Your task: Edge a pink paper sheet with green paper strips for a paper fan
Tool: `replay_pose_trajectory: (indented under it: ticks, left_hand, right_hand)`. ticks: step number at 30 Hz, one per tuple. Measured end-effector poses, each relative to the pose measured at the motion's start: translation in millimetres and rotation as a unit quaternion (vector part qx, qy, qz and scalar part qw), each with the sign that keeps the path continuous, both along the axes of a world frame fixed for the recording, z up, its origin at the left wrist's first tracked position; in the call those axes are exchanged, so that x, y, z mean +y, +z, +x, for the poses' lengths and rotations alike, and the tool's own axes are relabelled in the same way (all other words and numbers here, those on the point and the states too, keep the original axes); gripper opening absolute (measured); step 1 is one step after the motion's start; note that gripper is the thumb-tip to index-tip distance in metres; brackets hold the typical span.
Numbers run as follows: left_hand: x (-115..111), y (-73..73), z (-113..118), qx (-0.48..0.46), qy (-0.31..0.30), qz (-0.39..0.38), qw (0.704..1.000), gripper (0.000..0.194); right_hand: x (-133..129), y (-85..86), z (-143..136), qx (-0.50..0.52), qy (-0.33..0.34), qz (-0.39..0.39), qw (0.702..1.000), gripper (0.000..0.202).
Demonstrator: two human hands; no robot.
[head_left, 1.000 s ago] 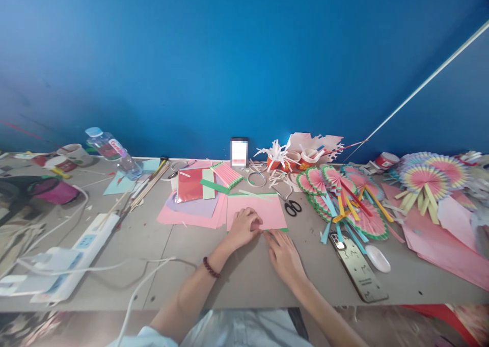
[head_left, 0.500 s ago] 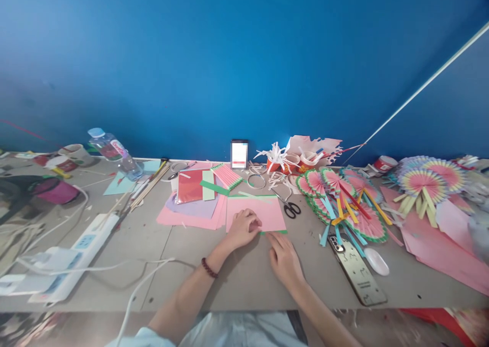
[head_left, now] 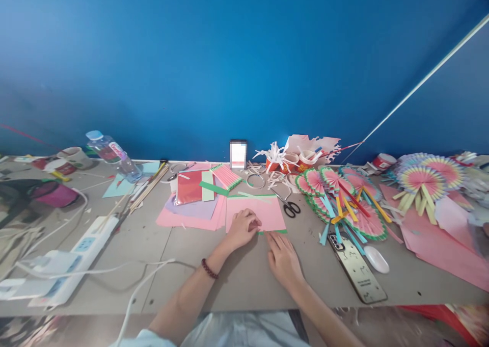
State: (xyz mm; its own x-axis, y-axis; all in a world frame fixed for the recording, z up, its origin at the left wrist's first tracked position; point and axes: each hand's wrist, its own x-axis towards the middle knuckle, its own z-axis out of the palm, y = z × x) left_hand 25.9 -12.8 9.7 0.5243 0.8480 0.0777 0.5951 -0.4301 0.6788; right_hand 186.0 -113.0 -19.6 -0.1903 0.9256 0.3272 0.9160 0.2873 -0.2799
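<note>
Curled fingers on the left hand, bunched near the thumb over the near edge of the pink sheet, just below the middle of the frame; impossible to tell whether clamped on the paper or merely resting there. Outstretched fingers on the right hand, lying close together, tips down at the green edge strip, with no visible grip.

Likeliest trouble, by judgement: a slanted or rumpled edge, from uneven pressure between one set of fingertips and the other. Possible too: a skidding sheet, owing to light paper on a seemingly smooth top. Worth watching: a pale strip, seemingly loose across the far part of the sheet, liable to shift with any tug. Also black scissors, just beside the sheet's right edge, handy for snagging a corner; and a white cable at lower left, close enough to the left forearm to get caught.

Beneath everything, a grey table, strewn with scraps. Left of centre, pleated pink paper and a red packet on coloured sheets. Toward the right, green-edged fans, then a phone lying beside a white case. Lower left, a power strip; farther up, a clear bottle. Propped at the back, a small lit screen. Across the upper half, a blue wall with a slanting white line at upper right.
</note>
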Motion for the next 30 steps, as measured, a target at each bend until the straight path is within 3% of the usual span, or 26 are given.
replay_pose_trajectory:
  ticks: [5,13,20,26,30]
  left_hand:
    - [0.3,0.1,-0.1,0.002,0.000,-0.003,1.000,0.009]
    - [-0.6,2.7,-0.5,0.004,-0.001,-0.004,1.000,0.010]
    - [1.2,1.1,-1.5,0.000,-0.006,-0.001,1.000,0.009]
    - [1.8,-3.0,-1.7,-0.009,0.002,0.018,1.000,0.008]
    - [0.1,-6.2,0.7,0.006,-0.015,0.073,0.997,0.009]
  right_hand:
    - [-0.4,8.3,-3.0,-0.028,0.000,-0.027,0.999,0.050]
    - [0.9,-1.1,-0.8,0.000,-0.004,-0.007,1.000,0.048]
    - [1.4,1.7,0.4,0.008,0.002,0.002,1.000,0.050]
    - [3.3,3.8,3.2,0.115,0.000,0.000,0.993,0.049]
    - [19.9,14.0,12.6,0.183,0.011,-0.032,0.983,0.047]
